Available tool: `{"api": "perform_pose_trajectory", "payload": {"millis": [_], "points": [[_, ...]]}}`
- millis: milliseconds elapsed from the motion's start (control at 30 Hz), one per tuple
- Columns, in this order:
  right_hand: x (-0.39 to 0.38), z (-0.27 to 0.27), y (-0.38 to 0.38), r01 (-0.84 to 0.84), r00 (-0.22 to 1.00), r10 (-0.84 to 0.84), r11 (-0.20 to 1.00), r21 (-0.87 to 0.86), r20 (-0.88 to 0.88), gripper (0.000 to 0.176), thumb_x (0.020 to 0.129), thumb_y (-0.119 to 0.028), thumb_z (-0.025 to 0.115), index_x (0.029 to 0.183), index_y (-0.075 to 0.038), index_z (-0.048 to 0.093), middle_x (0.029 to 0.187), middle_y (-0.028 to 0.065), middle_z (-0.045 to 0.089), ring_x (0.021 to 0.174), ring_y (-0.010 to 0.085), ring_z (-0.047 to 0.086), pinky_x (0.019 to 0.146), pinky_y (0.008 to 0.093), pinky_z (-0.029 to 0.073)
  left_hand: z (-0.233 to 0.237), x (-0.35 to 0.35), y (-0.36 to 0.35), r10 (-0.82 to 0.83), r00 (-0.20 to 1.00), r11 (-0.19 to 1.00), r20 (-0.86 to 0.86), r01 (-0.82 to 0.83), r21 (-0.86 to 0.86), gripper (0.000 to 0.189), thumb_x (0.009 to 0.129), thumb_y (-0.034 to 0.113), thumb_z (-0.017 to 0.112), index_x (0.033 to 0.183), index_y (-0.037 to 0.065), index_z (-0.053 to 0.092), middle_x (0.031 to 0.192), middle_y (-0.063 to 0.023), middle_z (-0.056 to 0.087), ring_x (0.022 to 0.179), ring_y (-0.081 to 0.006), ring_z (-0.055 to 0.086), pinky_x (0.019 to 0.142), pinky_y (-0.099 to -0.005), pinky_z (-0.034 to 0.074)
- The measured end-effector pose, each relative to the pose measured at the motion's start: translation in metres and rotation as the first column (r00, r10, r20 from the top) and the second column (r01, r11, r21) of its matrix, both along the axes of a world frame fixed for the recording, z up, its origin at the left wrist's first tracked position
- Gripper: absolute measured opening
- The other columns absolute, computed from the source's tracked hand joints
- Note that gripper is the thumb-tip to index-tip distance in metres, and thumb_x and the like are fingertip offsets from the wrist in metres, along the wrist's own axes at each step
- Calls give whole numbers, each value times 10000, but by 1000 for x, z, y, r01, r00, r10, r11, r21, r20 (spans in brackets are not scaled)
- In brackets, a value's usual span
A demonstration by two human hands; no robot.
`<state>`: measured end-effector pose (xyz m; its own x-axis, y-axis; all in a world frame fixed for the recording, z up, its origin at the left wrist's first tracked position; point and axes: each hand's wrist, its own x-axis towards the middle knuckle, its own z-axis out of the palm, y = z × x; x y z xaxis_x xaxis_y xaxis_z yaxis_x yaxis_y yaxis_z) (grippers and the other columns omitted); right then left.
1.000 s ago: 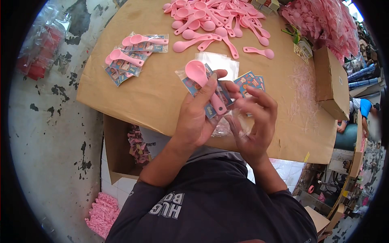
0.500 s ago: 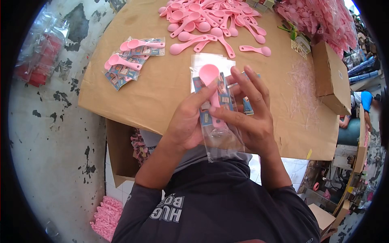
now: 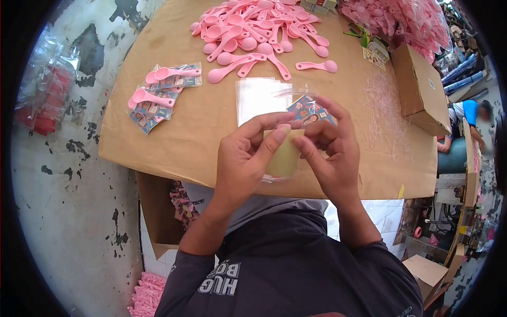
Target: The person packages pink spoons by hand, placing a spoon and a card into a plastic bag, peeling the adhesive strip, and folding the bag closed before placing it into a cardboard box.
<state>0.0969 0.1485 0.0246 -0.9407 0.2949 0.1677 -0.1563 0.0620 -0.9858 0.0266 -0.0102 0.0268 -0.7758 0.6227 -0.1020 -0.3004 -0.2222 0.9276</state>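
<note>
Both hands hold a clear plastic pouch (image 3: 283,158) with a card inside, its plain yellowish back turned up. My left hand (image 3: 240,158) pinches the pouch's left upper corner between thumb and fingers. On the right upper corner, my right hand (image 3: 334,158) is closed with thumb against curled fingers. Some pink shows at the pouch's top edge; the spoon itself is mostly hidden. Just beyond the hands lie a stack of clear pouches (image 3: 253,100) and printed blue cards (image 3: 309,108). Packed pink spoons (image 3: 153,98) on cards lie to the left.
A heap of pink measuring spoons (image 3: 253,31) covers the table's far side, with one spoon (image 3: 317,66) lying apart. At right stand a cardboard box (image 3: 420,90) and thin clear strips (image 3: 388,116). Another person (image 3: 467,119) is at the far right.
The pouch has been turned over, so its plain back replaces the pink spoon and printed front. My right hand's spread fingers have closed on its upper edge. The view has shifted slightly.
</note>
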Motion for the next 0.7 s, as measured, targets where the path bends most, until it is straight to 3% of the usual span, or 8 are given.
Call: {"api": "perform_pose_trajectory", "payload": {"millis": [67, 100, 167, 200, 300, 433, 500, 700], "points": [[-3, -6, 3, 312, 940, -233, 884, 348, -250, 525, 876, -11, 777, 1360, -33, 575, 1016, 87, 671, 857, 150, 664, 771, 299, 533, -8, 2, 3, 108, 982, 994, -155, -109, 5, 451, 1047, 141, 622, 1463, -1, 517, 1073, -120, 770, 876, -80, 691, 728, -227, 569], [-5, -4, 7, 322, 937, -244, 881, 347, -250, 525, 876, -11, 777, 1360, -33, 575, 1016, 87, 671, 857, 150, 664, 771, 299, 533, -8, 4, 2, 98, 983, 995, -156, -98, 5, 451, 1047, 141, 622, 1463, -1, 517, 1073, -120, 770, 876, -80, 691, 728, -227, 569], [-9, 3, 16, 454, 861, -110, 609, 651, -497, 420, 831, 1, 791, 1232, -37, 673, 1110, 135, 660, 944, 242, 658, 791, 356, 542, -8, 8, 0, 104, 966, 993, -236, -115, -34, 460, 1045, 130, 623, 1477, 18, 509, 1028, -133, 781, 905, -73, 686, 741, -231, 553], [-11, 7, 11, 462, 853, -124, 629, 625, -506, 336, 792, 11, 792, 1117, -45, 732, 1159, 147, 653, 1011, 296, 629, 816, 384, 531, -7, 12, 2, 114, 967, 992, -228, -124, -31, 488, 1042, 120, 627, 1503, 41, 489, 1003, -136, 786, 917, -69, 678, 765, -238, 543], [-18, 8, 12, 505, 827, -68, 528, 683, -558, 328, 774, 19, 789, 1091, -50, 743, 1186, 130, 660, 994, 293, 627, 834, 391, 521, -8, 17, 3, 90, 937, 994, -338, -105, -28, 515, 1035, 87, 619, 1527, 55, 468, 1048, -154, 782, 953, -103, 707, 791, -255, 548], [-23, 3, 11, 524, 805, -54, 531, 666, -590, 313, 762, 23, 786, 1065, -46, 750, 1186, 109, 673, 1005, 290, 626, 840, 390, 516, -6, 19, 2, 57, 871, 983, -489, -135, -126, 543, 1020, 53, 614, 1539, 64, 457, 1089, -182, 771, 1018, -172, 744, 813, -284, 557], [-23, 3, 11, 544, 794, -74, 529, 652, -603, 282, 762, 25, 783, 1035, -40, 749, 1143, 103, 689, 999, 287, 629, 833, 383, 520, -7, 20, 4, 66, 825, 978, -562, -165, -128, 560, 996, 53, 667, 1522, 27, 476, 878, -118, 780, 864, -50, 666, 778, -217, 502], [-23, 2, 12, 484, 832, -156, 673, 560, -532, 207, 774, 56, 751, 960, -32, 731, 1087, 112, 698, 982, 286, 653, 811, 369, 542, -8, 22, 3, 2, 815, 979, -580, -120, -166, 566, 994, 40, 658, 1524, 7, 463, 910, -143, 788, 913, -70, 689, 833, -225, 505]]}}
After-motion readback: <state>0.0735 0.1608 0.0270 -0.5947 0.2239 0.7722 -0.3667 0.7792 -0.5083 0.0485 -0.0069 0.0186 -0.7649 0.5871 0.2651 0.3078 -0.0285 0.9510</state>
